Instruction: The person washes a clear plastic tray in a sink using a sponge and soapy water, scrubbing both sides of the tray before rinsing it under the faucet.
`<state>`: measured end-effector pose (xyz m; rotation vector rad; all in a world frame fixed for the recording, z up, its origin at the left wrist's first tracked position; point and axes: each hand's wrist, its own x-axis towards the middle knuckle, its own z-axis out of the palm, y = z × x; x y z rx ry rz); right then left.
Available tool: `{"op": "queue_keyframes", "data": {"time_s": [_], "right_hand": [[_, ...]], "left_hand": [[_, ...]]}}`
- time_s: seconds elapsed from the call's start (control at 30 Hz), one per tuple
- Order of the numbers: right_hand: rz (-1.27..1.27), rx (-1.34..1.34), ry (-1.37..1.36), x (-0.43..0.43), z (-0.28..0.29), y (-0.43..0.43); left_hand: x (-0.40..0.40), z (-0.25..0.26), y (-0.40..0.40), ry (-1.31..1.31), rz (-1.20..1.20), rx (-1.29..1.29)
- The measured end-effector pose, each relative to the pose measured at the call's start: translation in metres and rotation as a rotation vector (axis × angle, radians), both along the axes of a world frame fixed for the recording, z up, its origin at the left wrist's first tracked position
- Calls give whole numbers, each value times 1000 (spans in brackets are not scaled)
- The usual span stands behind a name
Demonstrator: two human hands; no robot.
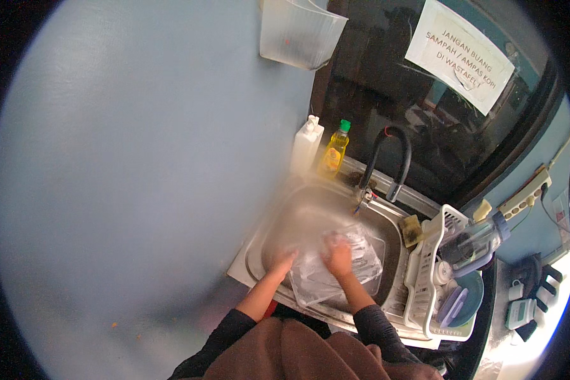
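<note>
Inside a stainless steel sink (394, 266), a clear rectangular plastic container (313, 280) sits tilted, with white suds on part of its surface. My left hand (282, 263) grips its left edge, the fingertips partly lost in a hazy blur. Against the middle of the plastic rests my right hand (338, 256), with its fingers bent; whether it holds something small is hidden by blur. More clear plastic (381, 247) shows beneath and to the right, and I cannot tell if it is a separate piece. Above the basin arches a black flexible faucet (403, 156).
White dish rack (420, 285) holding cups, lids and a clear blender jar (472, 247) stands right of the basin. A sponge (410, 230) lies beside it. Behind the sink are a yellow dish soap bottle (334, 154) and a white pump bottle (307, 145). A blue wall (147, 166) borders the left.
</note>
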<state>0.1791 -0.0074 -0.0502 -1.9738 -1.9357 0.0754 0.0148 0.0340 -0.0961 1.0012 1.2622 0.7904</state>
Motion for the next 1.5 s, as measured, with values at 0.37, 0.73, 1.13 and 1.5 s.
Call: {"op": "queue_keyframes", "data": {"time_s": [0.37, 0.73, 1.13, 1.5], "right_hand": [[145, -47, -125, -33, 4, -4], [186, -45, -195, -8, 1, -17], [236, 47, -189, -33, -19, -19], [-118, -67, -245, 6, -1, 1]], "left_hand": [[-8, -1, -9, 140, 82, 146], [11, -1, -11, -8, 213, 54], [15, -19, -8, 17, 243, 86], [-1, -64, 19, 251, 121, 69]]}}
